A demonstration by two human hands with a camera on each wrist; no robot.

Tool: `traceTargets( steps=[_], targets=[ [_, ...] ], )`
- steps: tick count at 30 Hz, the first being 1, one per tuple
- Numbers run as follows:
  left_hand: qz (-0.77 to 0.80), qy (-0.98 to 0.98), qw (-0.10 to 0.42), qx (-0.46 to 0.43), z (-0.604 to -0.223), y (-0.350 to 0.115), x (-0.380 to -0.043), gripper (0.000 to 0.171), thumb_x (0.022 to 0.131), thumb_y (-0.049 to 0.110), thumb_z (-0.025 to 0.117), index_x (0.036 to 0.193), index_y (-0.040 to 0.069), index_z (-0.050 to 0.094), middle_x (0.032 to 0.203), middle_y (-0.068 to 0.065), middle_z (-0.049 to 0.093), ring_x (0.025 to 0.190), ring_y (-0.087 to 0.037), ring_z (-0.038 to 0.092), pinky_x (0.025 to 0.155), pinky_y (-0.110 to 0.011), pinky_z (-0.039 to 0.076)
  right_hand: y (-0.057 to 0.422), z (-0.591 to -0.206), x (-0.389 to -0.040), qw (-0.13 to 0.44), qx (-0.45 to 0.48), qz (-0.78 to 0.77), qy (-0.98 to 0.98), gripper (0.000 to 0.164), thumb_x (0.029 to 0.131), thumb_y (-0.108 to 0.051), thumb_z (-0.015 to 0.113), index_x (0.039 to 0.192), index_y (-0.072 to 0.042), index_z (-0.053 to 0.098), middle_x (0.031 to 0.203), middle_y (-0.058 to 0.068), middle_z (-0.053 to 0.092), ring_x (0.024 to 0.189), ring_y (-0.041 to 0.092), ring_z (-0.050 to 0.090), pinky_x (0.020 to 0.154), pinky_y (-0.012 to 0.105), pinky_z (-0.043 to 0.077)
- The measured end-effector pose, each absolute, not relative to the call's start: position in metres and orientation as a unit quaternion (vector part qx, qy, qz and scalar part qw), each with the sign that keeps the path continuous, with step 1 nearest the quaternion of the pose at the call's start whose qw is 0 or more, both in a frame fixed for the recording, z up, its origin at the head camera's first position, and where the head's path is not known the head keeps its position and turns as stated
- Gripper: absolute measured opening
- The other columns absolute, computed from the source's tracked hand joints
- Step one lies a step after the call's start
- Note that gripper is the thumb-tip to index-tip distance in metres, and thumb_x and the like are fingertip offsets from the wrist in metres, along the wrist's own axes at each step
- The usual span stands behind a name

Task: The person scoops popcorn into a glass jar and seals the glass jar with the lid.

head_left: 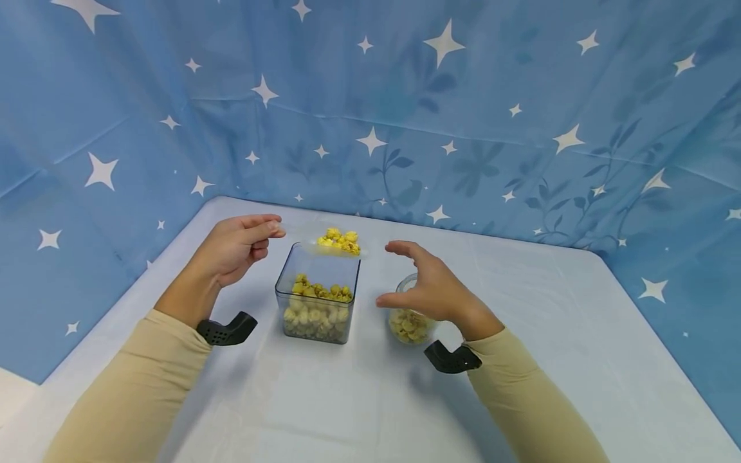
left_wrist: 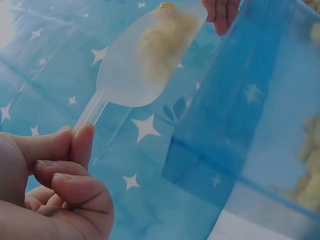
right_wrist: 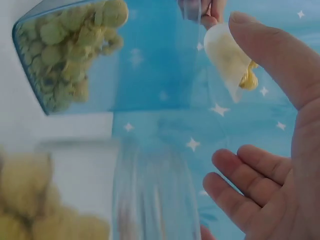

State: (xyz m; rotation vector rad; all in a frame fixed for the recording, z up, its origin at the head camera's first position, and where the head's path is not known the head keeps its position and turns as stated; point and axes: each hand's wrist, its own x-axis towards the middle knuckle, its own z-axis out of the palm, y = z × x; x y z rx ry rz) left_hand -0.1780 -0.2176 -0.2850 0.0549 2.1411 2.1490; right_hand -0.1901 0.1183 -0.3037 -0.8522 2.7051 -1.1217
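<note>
My left hand (head_left: 237, 249) pinches the thin handle of a translucent scoop (left_wrist: 122, 80) between thumb and forefinger, its other fingers curled in. Yellow popcorn (head_left: 340, 240) fills the scoop, held over the far edge of a clear square container (head_left: 317, 321). That container holds popcorn in its lower part and stands between my hands. On its right is a round glass jar (right_wrist: 155, 200) with popcorn inside. My right hand (head_left: 433, 283) hovers above the jar and partly hides it in the head view, thumb and fingers spread apart with nothing between them.
A white cloth covers the table (head_left: 521, 289). Behind it and along both sides hangs a blue curtain (head_left: 347, 96) with white stars and leaf shapes. Each wrist carries a black camera mount (head_left: 227, 330) over a beige sleeve (head_left: 133, 386).
</note>
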Motion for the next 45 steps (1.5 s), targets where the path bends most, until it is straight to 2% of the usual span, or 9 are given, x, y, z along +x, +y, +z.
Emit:
traceTargets(
  steps=[6,14,19,23,32,45],
  targets=[
    [0.7,0.711,0.059,0.039,-0.28,-0.201,-0.18,0.045,0.108,0.014,0.046,0.146,-0.011,0.038,0.104,0.002,0.06,0.07,-0.009,0.035,0.065,-0.023,0.034,0.146,-0.313,-0.182,0.027,-0.238,-0.36,0.902,0.097,0.074,-0.038,0.09,0.152,-0.012,0.038,0.154,0.007,0.04,0.14,0.031,0.037,0.109,0.062,0.031],
    [0.685,0.723,0.071,0.052,-0.28,-0.181,-0.183,0.04,0.108,0.013,0.048,0.141,-0.01,0.046,0.104,-0.001,0.062,0.07,-0.009,0.038,0.066,-0.023,0.036,0.167,-0.335,-0.178,0.037,-0.231,-0.398,0.887,0.102,0.074,-0.032,0.091,0.153,-0.004,0.033,0.154,0.015,0.038,0.139,0.034,0.036,0.108,0.057,0.034],
    [0.672,0.734,0.079,0.054,-0.28,-0.17,-0.186,0.039,0.108,0.013,0.049,0.14,-0.009,0.049,0.107,-0.006,0.061,0.072,-0.01,0.041,0.065,-0.023,0.036,0.171,-0.35,-0.177,0.053,-0.199,-0.431,0.879,0.104,0.076,-0.031,0.09,0.154,-0.001,0.029,0.154,0.014,0.04,0.135,0.036,0.041,0.106,0.055,0.036],
    [0.662,0.742,0.088,0.059,-0.281,-0.16,-0.188,0.038,0.107,0.013,0.051,0.139,-0.008,0.051,0.11,-0.009,0.061,0.071,-0.011,0.04,0.064,-0.024,0.036,0.171,-0.358,-0.174,0.051,-0.173,-0.437,0.881,0.104,0.078,-0.032,0.088,0.155,-0.001,0.026,0.155,0.015,0.038,0.138,0.036,0.039,0.109,0.056,0.034],
    [0.631,0.769,0.085,0.064,-0.273,-0.141,-0.192,0.034,0.106,0.016,0.054,0.135,-0.002,0.058,0.112,-0.013,0.065,0.073,-0.016,0.043,0.066,-0.026,0.039,0.172,-0.364,-0.172,0.028,-0.181,-0.435,0.882,0.098,0.08,-0.029,0.087,0.154,0.0,0.029,0.154,0.019,0.038,0.138,0.037,0.039,0.109,0.06,0.033],
    [0.586,0.803,0.073,0.076,-0.257,-0.125,-0.194,0.029,0.104,0.018,0.058,0.129,0.004,0.063,0.11,-0.011,0.07,0.07,-0.018,0.041,0.066,-0.029,0.038,0.174,-0.365,-0.173,0.025,-0.19,-0.441,0.877,0.097,0.081,-0.027,0.086,0.153,0.002,0.028,0.152,0.021,0.04,0.136,0.037,0.042,0.109,0.06,0.033]
  ],
)
